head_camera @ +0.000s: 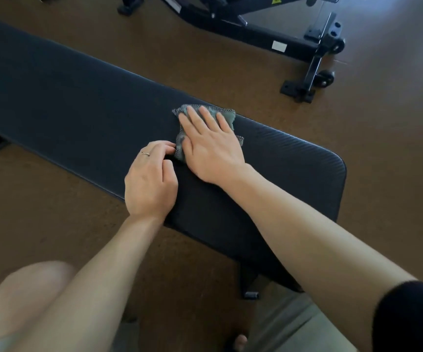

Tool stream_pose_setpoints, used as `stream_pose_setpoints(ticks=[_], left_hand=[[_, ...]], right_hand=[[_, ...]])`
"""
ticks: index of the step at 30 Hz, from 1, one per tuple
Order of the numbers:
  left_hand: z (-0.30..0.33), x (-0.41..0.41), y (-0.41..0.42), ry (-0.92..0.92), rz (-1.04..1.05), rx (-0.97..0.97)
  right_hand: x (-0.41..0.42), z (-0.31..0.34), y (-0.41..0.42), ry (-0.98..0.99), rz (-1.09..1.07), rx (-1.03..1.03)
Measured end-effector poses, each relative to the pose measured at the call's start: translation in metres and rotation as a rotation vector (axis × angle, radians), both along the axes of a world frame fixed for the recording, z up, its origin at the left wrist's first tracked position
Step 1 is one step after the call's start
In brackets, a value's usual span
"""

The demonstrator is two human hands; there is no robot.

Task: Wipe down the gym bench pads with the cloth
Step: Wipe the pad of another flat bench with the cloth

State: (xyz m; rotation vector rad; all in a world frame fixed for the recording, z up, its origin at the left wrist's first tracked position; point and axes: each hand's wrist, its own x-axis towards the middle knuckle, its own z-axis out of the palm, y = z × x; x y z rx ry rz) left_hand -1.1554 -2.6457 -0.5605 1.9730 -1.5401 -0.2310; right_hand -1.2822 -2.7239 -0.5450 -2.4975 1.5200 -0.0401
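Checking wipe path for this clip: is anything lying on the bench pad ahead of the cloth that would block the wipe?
Nothing visible does. The right hand presses flat on the grey-green patterned cloth, the left hand pinches its near edge, and the long black padded bench top stretching away to the left shows no objects on it.

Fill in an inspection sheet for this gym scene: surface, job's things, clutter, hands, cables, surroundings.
Surface: long dark bench pad, ribbed texture, lying across the view.
Job's things: grey-green cloth bunched on the pad.
Clutter: nothing seen.
Hands: right hand flat on the cloth, fingers straight; left hand pinches the cloth's near edge and wears a ring.
Cables: nothing seen.
Surroundings: brown floor; black wheeled equipment frame beyond the bench.
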Motion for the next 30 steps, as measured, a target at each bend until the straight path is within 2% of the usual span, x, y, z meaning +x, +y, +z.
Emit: stream_pose_setpoints(ticks=[4,10,14,17,20,22,24,28,30], left_hand=[[0.0,0.001,0.001,0.019,-0.017,-0.008],[-0.001,0.0,0.0,0.063,-0.025,0.004],[0.0,0.002,0.0,0.091,-0.054,-0.001],[0.013,0.021,-0.009,0.166,-0.131,-0.024],[0.023,0.076,-0.035,-0.021,-0.125,-0.039],[0.022,0.112,-0.056,-0.152,-0.145,0.031],[0.015,0.129,-0.068,-0.225,-0.204,0.083],[0.004,0.132,-0.068,-0.222,-0.265,0.077],[0.003,0.135,-0.069,-0.178,-0.273,0.061]], right_hand=[[-0.016,0.003,0.001,-0.008,-0.027,-0.014],[-0.132,0.008,0.03,0.047,-0.449,0.037],[-0.072,0.004,0.024,0.045,-0.627,0.048],[0.009,0.002,0.015,0.001,-0.472,0.023],[0.055,0.001,0.029,0.008,-0.286,0.009],[0.051,0.0,0.053,0.026,-0.208,0.002],[0.032,0.001,0.075,0.03,-0.219,0.001],[0.002,0.0,0.059,0.061,-0.564,0.015],[0.022,-0.001,0.042,0.046,-0.767,0.031]])
